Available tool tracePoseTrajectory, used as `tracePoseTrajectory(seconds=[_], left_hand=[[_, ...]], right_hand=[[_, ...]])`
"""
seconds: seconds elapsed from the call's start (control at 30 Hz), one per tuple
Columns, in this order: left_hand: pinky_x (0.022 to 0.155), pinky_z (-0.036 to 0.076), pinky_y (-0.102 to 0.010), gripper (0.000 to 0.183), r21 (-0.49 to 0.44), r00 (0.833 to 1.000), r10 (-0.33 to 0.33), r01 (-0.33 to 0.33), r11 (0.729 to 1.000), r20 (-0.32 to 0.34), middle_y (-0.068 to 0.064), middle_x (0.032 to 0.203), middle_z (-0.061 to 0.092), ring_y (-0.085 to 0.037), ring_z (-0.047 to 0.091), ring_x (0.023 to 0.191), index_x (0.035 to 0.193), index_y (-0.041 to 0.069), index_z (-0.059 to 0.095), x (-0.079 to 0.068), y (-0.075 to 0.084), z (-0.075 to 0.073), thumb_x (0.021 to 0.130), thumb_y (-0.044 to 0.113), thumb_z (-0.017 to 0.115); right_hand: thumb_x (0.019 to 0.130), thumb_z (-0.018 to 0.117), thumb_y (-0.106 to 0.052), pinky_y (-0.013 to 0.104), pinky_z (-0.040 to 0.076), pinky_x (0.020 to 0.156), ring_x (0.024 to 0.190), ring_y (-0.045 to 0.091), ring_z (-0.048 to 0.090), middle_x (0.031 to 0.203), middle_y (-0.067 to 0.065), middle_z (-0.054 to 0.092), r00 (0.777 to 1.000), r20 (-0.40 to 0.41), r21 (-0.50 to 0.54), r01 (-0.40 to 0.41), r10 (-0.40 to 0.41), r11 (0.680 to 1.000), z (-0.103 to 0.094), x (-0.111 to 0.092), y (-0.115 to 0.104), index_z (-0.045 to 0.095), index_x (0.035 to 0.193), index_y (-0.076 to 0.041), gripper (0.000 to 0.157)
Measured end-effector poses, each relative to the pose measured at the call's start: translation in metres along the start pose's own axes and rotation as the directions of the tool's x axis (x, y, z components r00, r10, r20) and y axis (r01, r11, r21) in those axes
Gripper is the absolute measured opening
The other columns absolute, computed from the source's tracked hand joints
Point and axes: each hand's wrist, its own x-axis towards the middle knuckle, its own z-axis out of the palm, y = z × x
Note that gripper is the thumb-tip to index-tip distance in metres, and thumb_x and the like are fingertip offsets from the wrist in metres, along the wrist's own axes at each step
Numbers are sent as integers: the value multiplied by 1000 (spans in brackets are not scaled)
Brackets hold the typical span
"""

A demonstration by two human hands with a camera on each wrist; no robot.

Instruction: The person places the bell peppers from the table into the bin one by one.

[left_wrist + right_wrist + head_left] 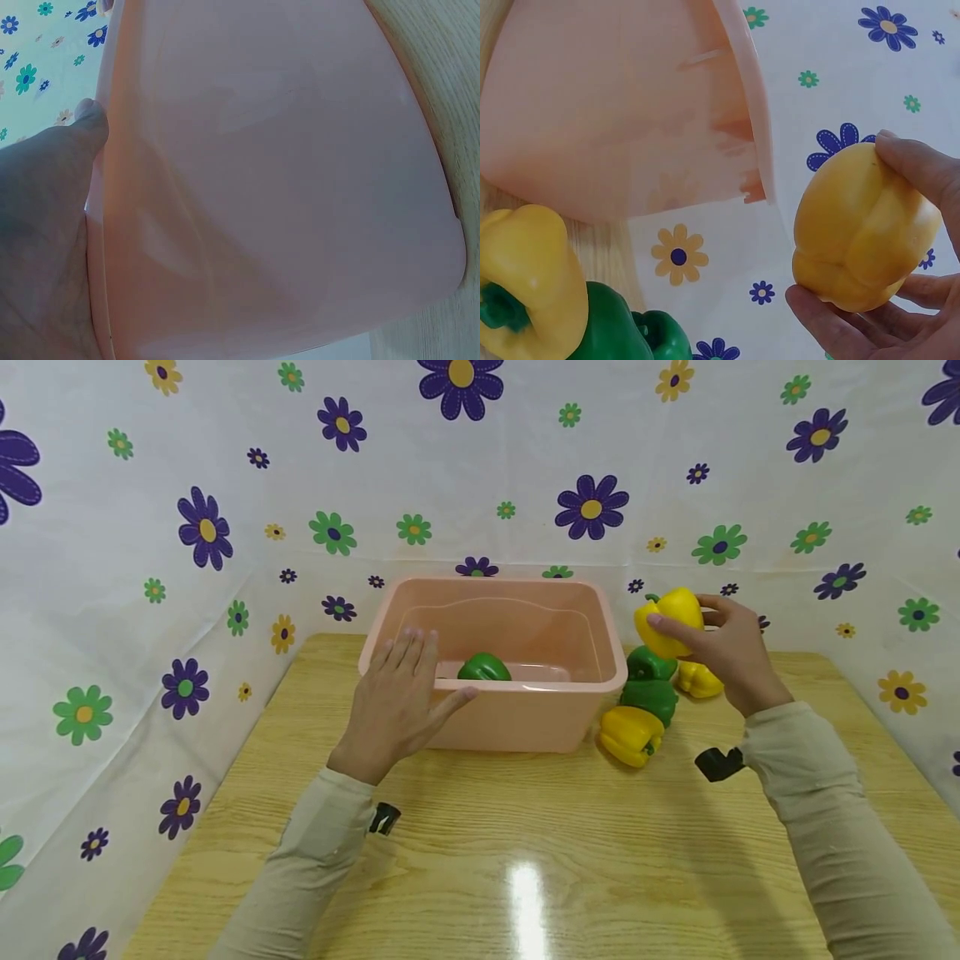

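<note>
A yellow bell pepper (670,620) is held up by my right hand (731,647), thumb on one side and fingers on the other. In the right wrist view the same yellow pepper (862,229) hangs clear of the pink bin's outer wall (622,112). My left hand (397,702) lies with straight fingers across the front rim of the pink plastic bin (517,718), near its left corner. Inside the bin sits a green bell pepper (484,667), its lower part hidden by the front wall. The left wrist view shows the thumb (91,120) along the rim.
Right of the bin, two green peppers (649,700) lie against each other, with a yellow pepper (632,737) in front and another yellow pepper (699,680) behind to the right. All rest on the wooden table (480,827). A flower-printed cloth (510,460) hangs behind.
</note>
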Motion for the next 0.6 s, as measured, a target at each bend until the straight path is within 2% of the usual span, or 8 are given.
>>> tracePoseTrajectory(seconds=[0.3,0.47,0.6], left_hand=[[125,11,-48,98,1,1000,-1,1,1000,11,-22,164,25,-37,19,153,158,-5,23,0,0,0,98,71,40],[125,11,-48,98,-3,1000,-3,3,1000,16,-22,164,25,-37,19,153,158,-5,23,0,0,0,98,71,41],[125,12,-48,98,-4,1000,-3,3,1000,14,-22,164,25,-37,19,153,158,-5,23,0,0,0,98,70,41]], right_hand=[[84,73,-63,26,58,83,115,30,56,143,22,46,1000,-3,6,8,-8,1000,4,3,-6,37,155,-4,98],[83,73,-64,36,57,92,116,30,56,144,21,45,1000,2,14,0,0,1000,6,4,-8,35,156,-6,101],[84,73,-63,28,58,85,115,30,56,144,21,46,1000,2,21,3,-3,1000,7,4,-10,35,156,-5,100]])
